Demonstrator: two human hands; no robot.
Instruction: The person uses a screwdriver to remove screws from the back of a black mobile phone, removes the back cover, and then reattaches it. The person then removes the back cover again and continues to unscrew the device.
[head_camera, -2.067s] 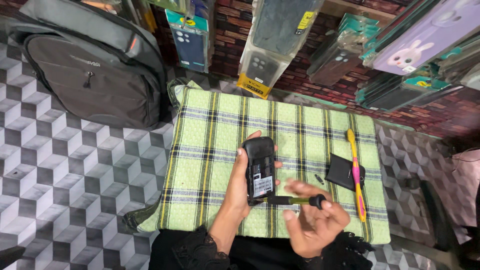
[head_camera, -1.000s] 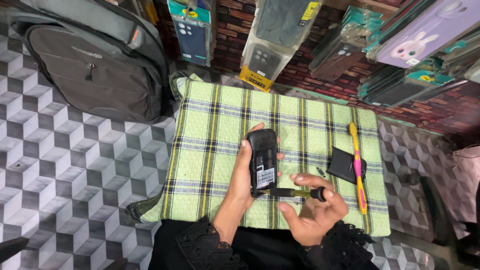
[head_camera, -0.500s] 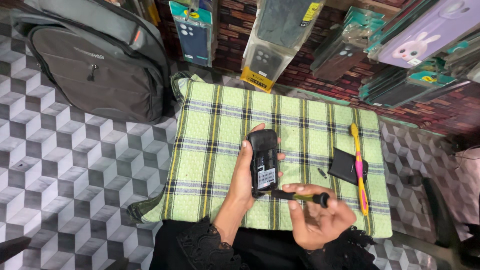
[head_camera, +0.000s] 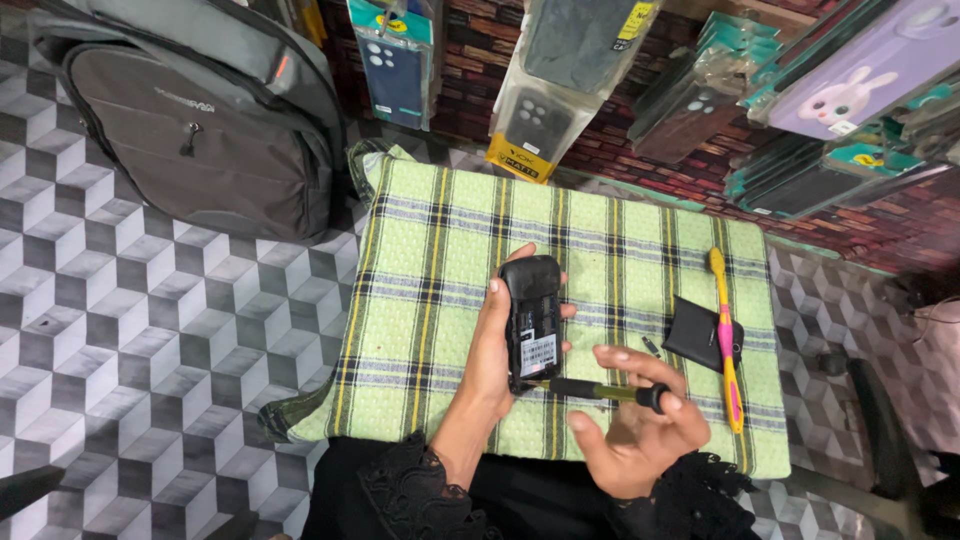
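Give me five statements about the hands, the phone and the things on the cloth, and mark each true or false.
1. The left hand holds a black phone with its back cover off. True.
2. The right hand holds a screwdriver whose tip is at the phone's lower end. True.
3. The yellow and pink toothbrush lies on the tiled floor. False: it lies on the green checked cloth.
4. A grey backpack sits on the floor beyond the cloth's left corner. True.
5. The right hand is empty. False: it grips the screwdriver.
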